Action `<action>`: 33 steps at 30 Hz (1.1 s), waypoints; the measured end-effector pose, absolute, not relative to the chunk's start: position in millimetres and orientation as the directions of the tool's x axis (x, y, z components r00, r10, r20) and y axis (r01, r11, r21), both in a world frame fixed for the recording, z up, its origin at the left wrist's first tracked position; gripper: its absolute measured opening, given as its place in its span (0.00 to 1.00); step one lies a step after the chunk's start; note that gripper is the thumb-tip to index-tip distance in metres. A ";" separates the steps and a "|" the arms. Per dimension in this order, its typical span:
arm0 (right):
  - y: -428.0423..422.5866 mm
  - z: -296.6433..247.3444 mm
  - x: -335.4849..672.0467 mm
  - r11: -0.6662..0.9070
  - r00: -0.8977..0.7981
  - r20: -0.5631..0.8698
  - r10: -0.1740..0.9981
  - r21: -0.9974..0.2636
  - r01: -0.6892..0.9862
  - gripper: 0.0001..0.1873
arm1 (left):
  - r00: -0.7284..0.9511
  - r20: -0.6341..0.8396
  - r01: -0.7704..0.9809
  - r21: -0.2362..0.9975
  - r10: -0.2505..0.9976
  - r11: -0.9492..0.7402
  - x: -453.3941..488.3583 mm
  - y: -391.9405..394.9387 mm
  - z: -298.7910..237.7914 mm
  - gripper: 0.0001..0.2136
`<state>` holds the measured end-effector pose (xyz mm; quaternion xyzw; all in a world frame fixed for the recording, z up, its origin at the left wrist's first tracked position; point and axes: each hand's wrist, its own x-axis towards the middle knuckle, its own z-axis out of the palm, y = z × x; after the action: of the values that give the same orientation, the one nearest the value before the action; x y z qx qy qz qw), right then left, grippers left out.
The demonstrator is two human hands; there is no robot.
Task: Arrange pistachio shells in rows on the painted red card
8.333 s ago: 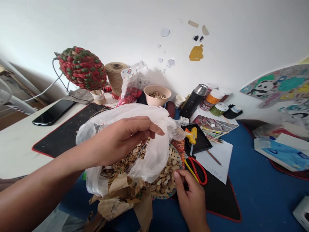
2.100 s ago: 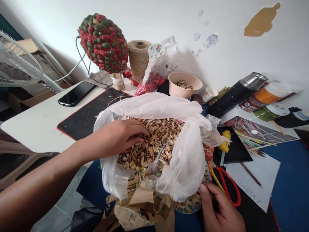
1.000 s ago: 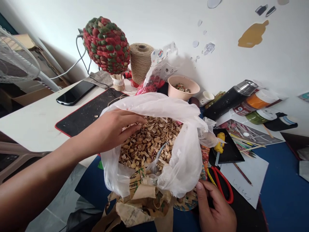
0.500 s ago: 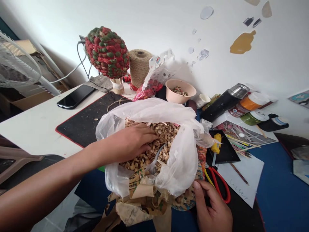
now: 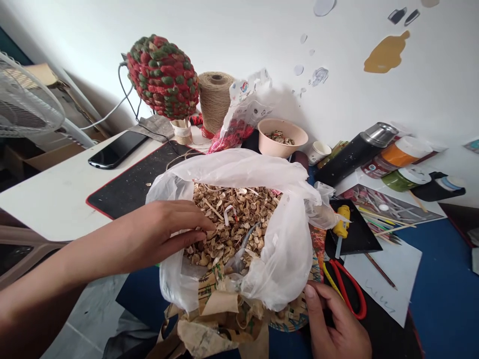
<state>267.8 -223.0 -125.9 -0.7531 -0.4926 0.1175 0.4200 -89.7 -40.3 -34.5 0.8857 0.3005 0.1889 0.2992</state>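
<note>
A white plastic bag (image 5: 288, 249) stands open on a woven tray (image 5: 299, 311) and is full of pale nut shells (image 5: 239, 214). My left hand (image 5: 160, 234) reaches into the bag's left side, fingers stretched over the shells, touching them and holding nothing I can see. My right hand (image 5: 337, 329) grips the near right rim of the woven tray, fingers curled under the bag. Torn brown paper (image 5: 209, 324) hangs below the bag at the front.
Red-handled scissors (image 5: 348, 294) and a yellow glue gun (image 5: 340, 227) lie right of the bag. Behind stand a twine spool (image 5: 214, 99), a red-green shell ball (image 5: 162, 75), a pink bowl (image 5: 282, 137), a black flask (image 5: 355, 152) and paint jars (image 5: 396, 159). A phone (image 5: 116, 148) lies far left.
My left hand has drawn back from the middle of the shells toward the bag's left edge, uncovering more shells. My right hand stays on the tray rim.
</note>
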 end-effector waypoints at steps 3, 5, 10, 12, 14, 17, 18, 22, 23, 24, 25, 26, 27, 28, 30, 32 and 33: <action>-223.4 -127.3 271.7 -0.155 0.474 0.247 0.845 -0.734 0.661 0.35 | 0.805 0.061 0.410 0.661 0.591 -0.628 -86.8 -42.3 -34.4 0.13; -223.2 -128.6 276.0 -0.124 0.434 0.270 0.859 -0.714 0.689 0.34 | 0.843 -0.009 0.408 0.664 0.538 -0.627 -82.7 -42.5 -34.3 0.12; -222.0 -129.1 282.3 -0.085 0.384 0.298 0.874 -0.685 0.724 0.33 | 0.862 -0.032 0.400 0.655 0.506 -0.640 -69.2 -31.6 -39.5 0.11; -221.9 -128.8 282.3 -0.076 0.367 0.293 0.883 -0.682 0.727 0.32 | 0.864 0.006 0.376 0.657 0.503 -0.654 -63.2 -21.7 -43.0 0.11; -222.0 -128.7 281.6 -0.108 0.406 0.281 0.870 -0.694 0.712 0.33 | 0.863 0.054 0.350 0.655 0.503 -0.670 -58.0 -10.4 -46.8 0.11; -222.4 -128.4 279.4 -0.098 0.402 0.284 0.870 -0.700 0.707 0.32 | 0.846 0.124 0.338 0.627 0.518 -0.702 -53.3 3.5 -50.5 0.12; -222.5 -128.1 278.2 -0.086 0.391 0.287 0.874 -0.701 0.708 0.32 | 0.836 0.139 0.350 0.612 0.532 -0.709 -52.3 6.1 -50.4 0.12; -222.4 -125.6 271.1 -0.135 0.463 0.256 0.849 -0.742 0.656 0.33 | 0.779 0.159 0.420 0.586 0.606 -0.693 -44.3 8.2 -43.9 0.12; -222.2 -124.7 269.4 -0.142 0.471 0.250 0.846 -0.746 0.650 0.34 | 0.777 0.168 0.416 0.587 0.607 -0.695 -40.1 8.3 -42.1 0.12; -222.1 -123.9 268.0 -0.145 0.475 0.249 0.844 -0.746 0.649 0.34 | 0.781 0.178 0.405 0.585 0.598 -0.703 -34.9 8.9 -40.8 0.12; -222.0 -123.1 267.0 -0.149 0.477 0.249 0.843 -0.744 0.651 0.34 | 0.789 0.188 0.396 0.573 0.585 -0.718 -29.0 10.0 -40.5 0.12; -221.9 -122.4 266.4 -0.150 0.477 0.250 0.842 -0.742 0.654 0.34 | 0.795 0.196 0.396 0.549 0.574 -0.736 -22.7 11.6 -41.0 0.13; -221.8 -121.8 266.1 -0.152 0.477 0.250 0.842 -0.740 0.655 0.34 | 0.796 0.202 0.409 0.515 0.571 -0.753 -16.5 13.6 -42.5 0.14; -221.7 -121.3 266.0 -0.153 0.478 0.248 0.843 -0.740 0.654 0.34 | 0.795 0.198 0.432 0.477 0.573 -0.765 -11.0 15.5 -44.5 0.14; -221.7 -120.6 266.1 -0.154 0.478 0.244 0.843 -0.743 0.651 0.34 | 0.799 0.165 0.475 0.417 0.578 -0.775 -3.8 18.2 -48.9 0.14; -221.8 -120.5 266.1 -0.150 0.477 0.245 0.844 -0.747 0.648 0.33 | 0.829 0.105 0.471 0.399 0.549 -0.787 -3.6 18.4 -50.9 0.13; -221.9 -120.6 266.1 -0.145 0.475 0.246 0.845 -0.749 0.646 0.33 | 0.852 0.069 0.452 0.404 0.519 -0.795 -6.0 17.7 -50.2 0.12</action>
<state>266.1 -221.9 -120.6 -0.7475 -0.4987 0.1174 0.4228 -6.0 17.7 -50.2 0.9433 0.2574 0.0884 0.1899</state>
